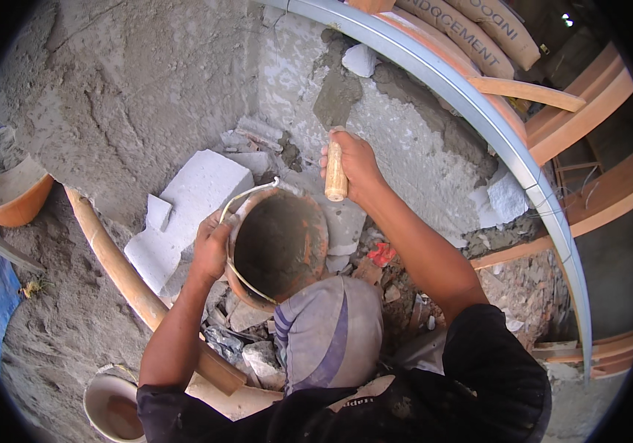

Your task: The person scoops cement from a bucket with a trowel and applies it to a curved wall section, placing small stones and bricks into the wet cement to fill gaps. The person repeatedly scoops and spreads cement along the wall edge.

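While the left hand [214,247] grips the near-left rim of a clay-coloured bucket [319,229], its fingers bent and the thumb toward the opening, the right hand [353,164] is closed around the wooden handle of a trowel [336,176], ahead and to the right of the left hand in the head view. The bucket stands just right of the left hand, with grey mortar [268,236] inside and a pale bail handle [236,199] passing close by that hand; whether the fingers also hold the bail, I cannot tell. The handle's butt points back toward the wearer, and the blade reaches forward from the right fist over the grey wall [420,155]. Mortar colour blurs the blade's outline, so whether it touches the wall is unclear. Most of the right fingers are hidden behind the handle, and some left fingertips are out of sight.

White blocks [202,184] lie just beyond the left hand. The wearer's knee [335,332] covers the bucket's nearest right edge. Behind the left forearm, a second bucket [95,402] is partly hidden by the sleeve; far beyond the right hand, stacked sacks [471,37] are cut off by the picture's edge.
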The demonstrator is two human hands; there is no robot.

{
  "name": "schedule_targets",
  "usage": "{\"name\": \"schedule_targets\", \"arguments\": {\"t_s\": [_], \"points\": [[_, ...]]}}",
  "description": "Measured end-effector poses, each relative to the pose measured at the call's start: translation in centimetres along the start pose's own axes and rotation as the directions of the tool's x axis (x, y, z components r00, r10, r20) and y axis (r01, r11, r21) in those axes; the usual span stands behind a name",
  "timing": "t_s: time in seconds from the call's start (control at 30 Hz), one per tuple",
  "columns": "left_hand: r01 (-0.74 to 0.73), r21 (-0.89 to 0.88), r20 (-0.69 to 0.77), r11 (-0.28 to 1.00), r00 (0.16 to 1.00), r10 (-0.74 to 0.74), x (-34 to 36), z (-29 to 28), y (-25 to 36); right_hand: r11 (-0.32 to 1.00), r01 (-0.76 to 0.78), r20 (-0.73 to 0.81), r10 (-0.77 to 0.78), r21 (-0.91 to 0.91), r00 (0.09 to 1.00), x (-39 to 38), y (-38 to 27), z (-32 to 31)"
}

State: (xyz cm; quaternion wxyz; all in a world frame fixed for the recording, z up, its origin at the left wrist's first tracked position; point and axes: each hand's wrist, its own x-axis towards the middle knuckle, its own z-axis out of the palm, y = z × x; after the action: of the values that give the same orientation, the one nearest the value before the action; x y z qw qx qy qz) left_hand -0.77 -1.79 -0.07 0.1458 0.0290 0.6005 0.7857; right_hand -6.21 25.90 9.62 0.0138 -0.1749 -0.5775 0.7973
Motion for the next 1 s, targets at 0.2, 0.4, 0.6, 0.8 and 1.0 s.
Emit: {"name": "schedule_targets", "arguments": {"t_s": [0.2, 0.4, 0.6, 0.8, 1.0], "points": [[0.007, -0.003, -0.012, 1.000, 1.000, -0.007, 0.0, -0.7, -0.7, 0.898, -0.001, 0.293, 0.145, -0.440, 0.945, -3.2, -3.9, -2.1], [-0.020, -0.028, -0.006, 0.999, 1.000, 0.019, 0.2, -0.5, -0.8, 0.922, -0.085, 0.509, 0.283, -0.377, 0.813, -0.3, -10.2, -3.8], [-0.035, -0.051, 0.008, 0.998, 0.999, 0.035, -0.1, -0.6, -0.4, 0.969, -0.037, 0.476, 0.153, -0.243, 0.866, -0.4, -8.1, -5.6], [-0.020, -0.076, 0.008, 0.997, 1.000, 0.021, 0.0, -1.0, -0.6, 0.807, 0.150, 0.479, 0.178, -0.571, 0.860, -9.0, -0.5, -9.6], [0.069, 0.056, 0.031, 0.996, 0.997, -0.071, 0.6, -2.3, 0.2, 0.347, 0.569, 0.531, -0.206, -0.745, 0.822, -13.6, 8.8, -16.0]]}}
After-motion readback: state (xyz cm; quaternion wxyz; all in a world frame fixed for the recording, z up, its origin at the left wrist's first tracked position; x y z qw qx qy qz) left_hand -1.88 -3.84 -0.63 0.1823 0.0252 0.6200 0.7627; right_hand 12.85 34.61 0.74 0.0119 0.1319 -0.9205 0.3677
